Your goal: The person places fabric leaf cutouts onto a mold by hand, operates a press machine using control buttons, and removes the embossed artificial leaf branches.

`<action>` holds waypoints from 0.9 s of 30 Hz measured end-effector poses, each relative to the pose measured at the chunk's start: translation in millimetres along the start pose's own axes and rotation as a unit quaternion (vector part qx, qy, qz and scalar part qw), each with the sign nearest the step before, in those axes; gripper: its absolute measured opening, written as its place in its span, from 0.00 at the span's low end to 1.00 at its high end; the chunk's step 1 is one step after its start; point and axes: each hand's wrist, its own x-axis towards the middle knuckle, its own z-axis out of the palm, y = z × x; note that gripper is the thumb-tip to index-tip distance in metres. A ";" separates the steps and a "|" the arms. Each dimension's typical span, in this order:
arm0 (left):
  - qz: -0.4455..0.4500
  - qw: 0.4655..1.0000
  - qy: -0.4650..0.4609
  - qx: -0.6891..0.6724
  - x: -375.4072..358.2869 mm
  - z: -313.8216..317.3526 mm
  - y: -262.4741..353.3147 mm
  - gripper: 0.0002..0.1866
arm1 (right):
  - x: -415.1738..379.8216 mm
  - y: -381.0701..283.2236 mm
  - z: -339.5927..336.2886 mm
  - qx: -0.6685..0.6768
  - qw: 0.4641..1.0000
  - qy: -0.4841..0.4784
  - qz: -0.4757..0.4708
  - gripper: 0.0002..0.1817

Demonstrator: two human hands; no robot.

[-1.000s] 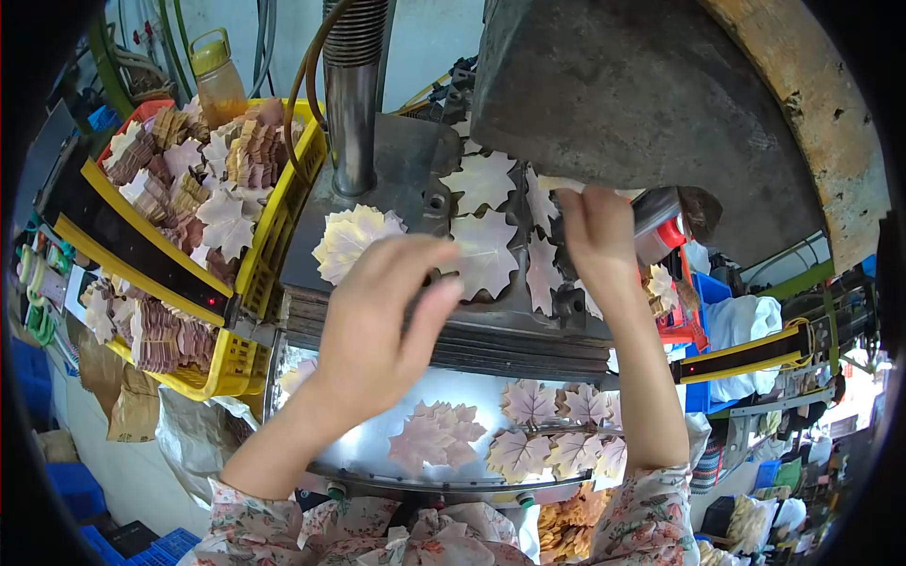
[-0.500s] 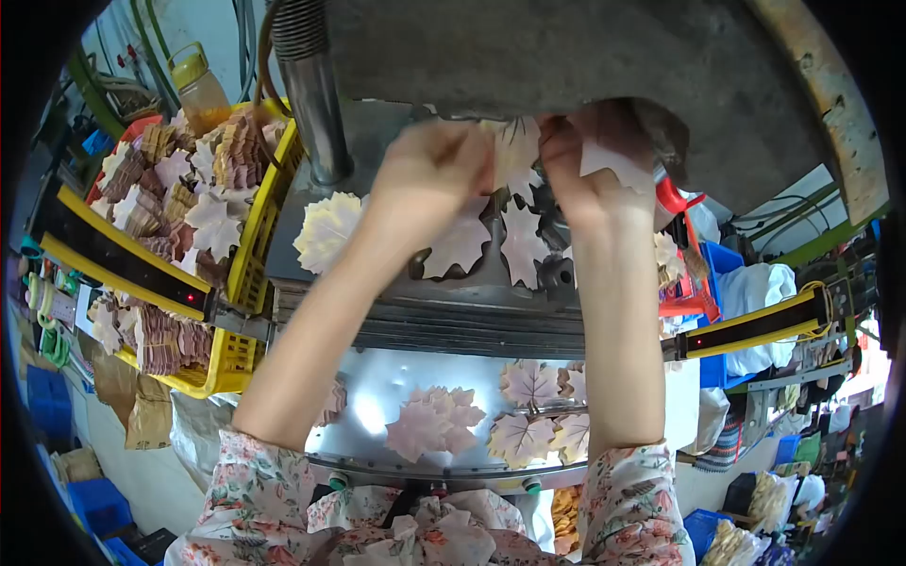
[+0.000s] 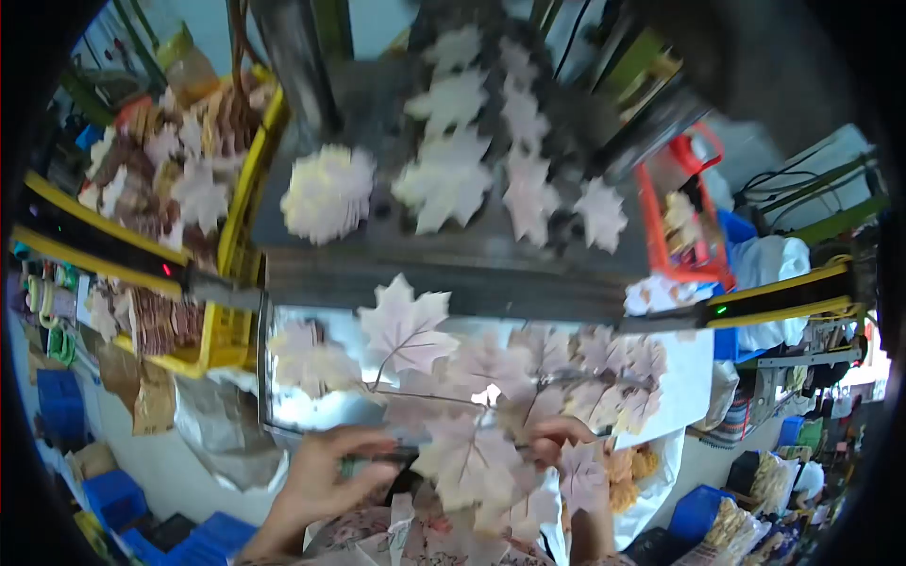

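A joined piece of pale pink and cream fabric maple leaves (image 3: 469, 460) hangs over the front edge of the metal shelf. My right hand (image 3: 564, 439) grips its right side, the fingers curled and partly hidden by a small leaf. On the other side, my left hand (image 3: 326, 476) has thumb and fingers apart, close to the leaves but apart from them. Beyond my hands, more leaves (image 3: 444, 179) lie in rows on the dark press bed (image 3: 377, 250). A round stack of leaves (image 3: 327, 193) sits at the bed's left.
Yellow-and-black bars (image 3: 99, 226) flank the press on both sides. A yellow crate (image 3: 247, 189) full of leaf stacks stands left, a red basket (image 3: 656, 212) right. Leaf piles (image 3: 316, 354) rest on the shiny shelf. White bags (image 3: 222, 429) hang below.
Both hands have come back from under the press toward my body, and my right hand now holds the joined leaves. The upper plate no longer covers the bed.
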 end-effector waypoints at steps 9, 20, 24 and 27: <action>-0.189 0.923 0.325 -0.079 -68.5 23.2 -142.2 0.11 | -28.3 144.4 -75.1 -0.114 0.962 0.248 0.019 0.05; -0.173 0.930 0.315 -0.077 -64.4 22.5 -136.4 0.11 | -21.2 133.4 -72.1 -0.105 0.968 0.222 0.046 0.07; -0.184 0.931 0.306 -0.071 -64.3 21.2 -130.7 0.12 | -23.8 135.2 -74.8 -0.094 0.972 0.211 0.049 0.06; -0.183 0.934 0.300 -0.066 -63.0 21.3 -129.7 0.12 | -24.5 133.2 -76.0 -0.077 0.976 0.201 0.044 0.08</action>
